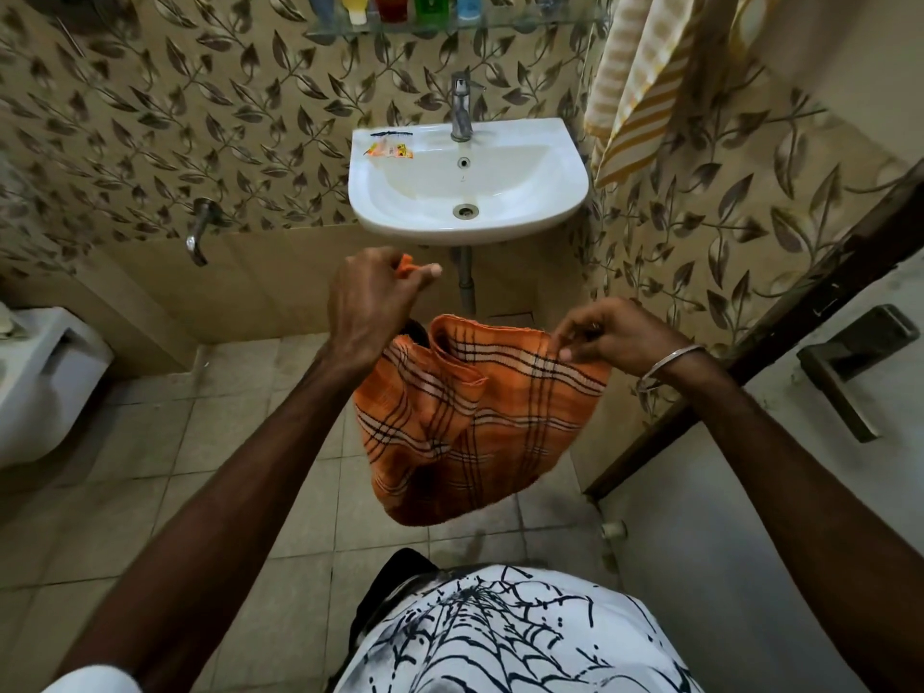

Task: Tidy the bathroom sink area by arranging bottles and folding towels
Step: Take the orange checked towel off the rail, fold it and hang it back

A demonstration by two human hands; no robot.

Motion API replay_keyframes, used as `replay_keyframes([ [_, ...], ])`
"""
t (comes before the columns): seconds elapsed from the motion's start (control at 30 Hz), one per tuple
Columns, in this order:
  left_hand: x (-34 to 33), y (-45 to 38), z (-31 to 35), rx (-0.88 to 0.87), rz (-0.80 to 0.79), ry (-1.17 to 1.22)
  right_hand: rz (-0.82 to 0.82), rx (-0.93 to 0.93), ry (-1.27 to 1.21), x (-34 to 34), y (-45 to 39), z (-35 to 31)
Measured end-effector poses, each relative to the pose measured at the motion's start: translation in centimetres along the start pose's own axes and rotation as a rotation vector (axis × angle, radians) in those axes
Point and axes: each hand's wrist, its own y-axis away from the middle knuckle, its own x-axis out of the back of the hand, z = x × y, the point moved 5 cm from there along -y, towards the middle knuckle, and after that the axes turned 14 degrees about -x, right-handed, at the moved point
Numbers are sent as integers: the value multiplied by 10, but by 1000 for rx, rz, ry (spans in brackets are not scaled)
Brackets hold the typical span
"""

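Note:
An orange checked towel point(470, 422) hangs in the air in front of the white sink point(565, 202), below its rim. My left hand point(372, 300) pinches one top corner, held higher. My right hand point(612, 337) pinches the top edge at the other side, lower. The cloth sags and bunches between them. Several coloured bottles point(395, 5) stand in a row on a glass shelf point(500, 23) above the tap. A yellow-and-white striped towel point(645, 82) hangs on the wall to the right of the sink.
A small orange sachet point(392, 150) and a thin dark item lie on the sink's back left ledge. The tap point(462, 107) stands behind the basin. A toilet point(45, 377) is at the left, a wall tap point(200, 230) beside it, a door with handle point(850, 362) at the right.

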Motion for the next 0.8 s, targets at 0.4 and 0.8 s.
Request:
replay_keyframes([
  [0.4,-6,-9,-13,394,311,555,-116,62,-88,-48,0,-29],
  [0.8,-24,7,29,439,183,1059,150,344,-334,-64,-17,-86],
])
